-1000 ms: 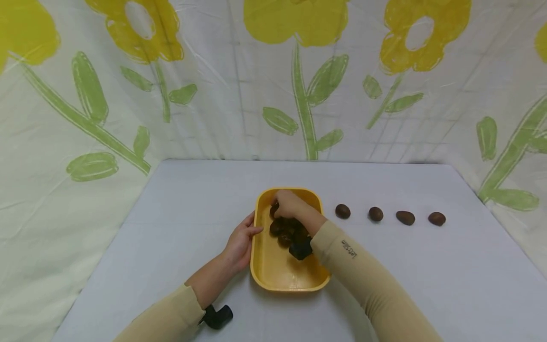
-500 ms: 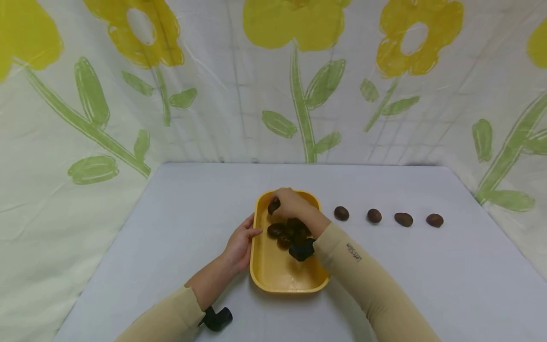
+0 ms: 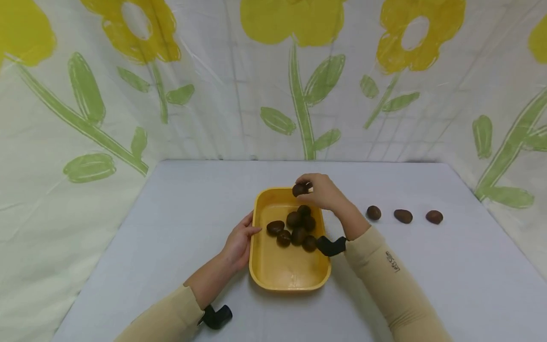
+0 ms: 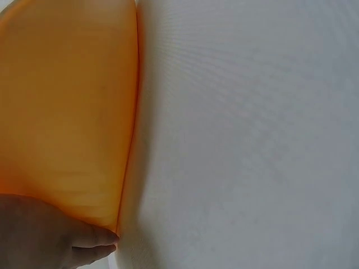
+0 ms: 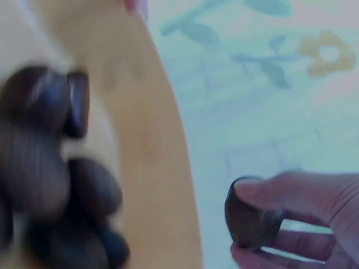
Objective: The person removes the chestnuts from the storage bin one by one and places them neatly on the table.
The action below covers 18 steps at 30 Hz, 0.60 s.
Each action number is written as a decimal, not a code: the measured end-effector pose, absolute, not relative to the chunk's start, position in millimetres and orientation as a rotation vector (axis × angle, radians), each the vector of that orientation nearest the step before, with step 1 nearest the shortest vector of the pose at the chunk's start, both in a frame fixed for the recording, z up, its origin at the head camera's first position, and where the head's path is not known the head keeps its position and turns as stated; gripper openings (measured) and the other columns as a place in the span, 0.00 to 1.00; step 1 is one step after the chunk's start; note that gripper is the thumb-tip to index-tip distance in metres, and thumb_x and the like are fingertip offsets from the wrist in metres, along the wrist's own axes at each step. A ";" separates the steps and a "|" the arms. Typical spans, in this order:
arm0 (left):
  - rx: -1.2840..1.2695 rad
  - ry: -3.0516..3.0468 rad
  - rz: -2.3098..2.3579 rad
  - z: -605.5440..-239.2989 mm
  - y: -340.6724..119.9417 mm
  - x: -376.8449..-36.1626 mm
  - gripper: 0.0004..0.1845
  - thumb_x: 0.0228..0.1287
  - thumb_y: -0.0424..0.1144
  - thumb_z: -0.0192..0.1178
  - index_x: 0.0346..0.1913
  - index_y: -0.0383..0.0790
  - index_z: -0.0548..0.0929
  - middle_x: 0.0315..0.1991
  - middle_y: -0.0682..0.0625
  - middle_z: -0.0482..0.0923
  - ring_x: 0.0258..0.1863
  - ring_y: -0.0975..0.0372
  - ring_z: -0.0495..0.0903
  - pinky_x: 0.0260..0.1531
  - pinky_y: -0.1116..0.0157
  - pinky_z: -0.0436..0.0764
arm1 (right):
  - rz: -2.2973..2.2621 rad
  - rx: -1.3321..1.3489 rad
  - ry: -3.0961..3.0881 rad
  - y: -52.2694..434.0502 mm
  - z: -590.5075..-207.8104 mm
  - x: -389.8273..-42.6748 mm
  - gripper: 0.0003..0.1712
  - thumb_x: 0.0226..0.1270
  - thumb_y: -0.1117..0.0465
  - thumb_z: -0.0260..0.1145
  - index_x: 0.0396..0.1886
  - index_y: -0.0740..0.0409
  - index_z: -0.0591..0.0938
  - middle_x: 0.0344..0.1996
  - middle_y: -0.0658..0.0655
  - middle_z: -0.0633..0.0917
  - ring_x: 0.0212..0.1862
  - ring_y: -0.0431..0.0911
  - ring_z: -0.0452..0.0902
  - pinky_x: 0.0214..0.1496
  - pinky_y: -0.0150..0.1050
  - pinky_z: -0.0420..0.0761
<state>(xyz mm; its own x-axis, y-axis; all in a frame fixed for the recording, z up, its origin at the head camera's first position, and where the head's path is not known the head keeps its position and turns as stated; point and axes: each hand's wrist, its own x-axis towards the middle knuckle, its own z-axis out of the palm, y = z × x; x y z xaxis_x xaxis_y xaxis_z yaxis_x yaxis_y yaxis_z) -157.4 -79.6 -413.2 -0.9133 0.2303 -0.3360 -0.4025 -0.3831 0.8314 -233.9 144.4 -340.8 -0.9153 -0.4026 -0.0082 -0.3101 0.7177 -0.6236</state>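
Chestnut (image 3: 298,189) pinched in right hand (image 3: 320,191) (above tray rim) | left hand (image 3: 239,242) flat against yellow tray (image 3: 286,275)

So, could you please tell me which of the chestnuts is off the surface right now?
The chestnut pinched in the right hand above the yellow tray's far rim; the others lie in the tray or on the table.
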 end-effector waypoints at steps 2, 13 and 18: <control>-0.236 1.467 2.324 -413.2 -79.6 -157.5 0.34 0.66 0.25 0.39 0.74 0.41 0.46 0.75 0.47 0.46 0.73 0.54 0.50 0.71 0.56 0.52 | -0.986 -0.560 2.804 160.0 -339.6 -232.0 0.23 0.58 0.60 0.66 0.54 0.61 0.78 0.49 0.61 0.81 0.52 0.55 0.76 0.53 0.49 0.77; -0.251 1.476 2.320 -412.0 -79.9 -157.8 0.34 0.65 0.26 0.39 0.74 0.42 0.46 0.75 0.48 0.45 0.73 0.55 0.50 0.72 0.57 0.52 | -0.919 -0.446 2.882 219.1 -344.9 -211.2 0.23 0.57 0.60 0.66 0.53 0.62 0.78 0.48 0.63 0.82 0.52 0.58 0.76 0.49 0.51 0.78; -0.222 1.460 2.327 -412.9 -79.4 -158.1 0.34 0.66 0.26 0.39 0.74 0.41 0.45 0.75 0.47 0.44 0.73 0.55 0.48 0.72 0.57 0.51 | -0.889 -0.445 2.877 229.4 -354.5 -201.8 0.22 0.57 0.61 0.66 0.52 0.64 0.78 0.47 0.64 0.82 0.50 0.59 0.77 0.45 0.49 0.79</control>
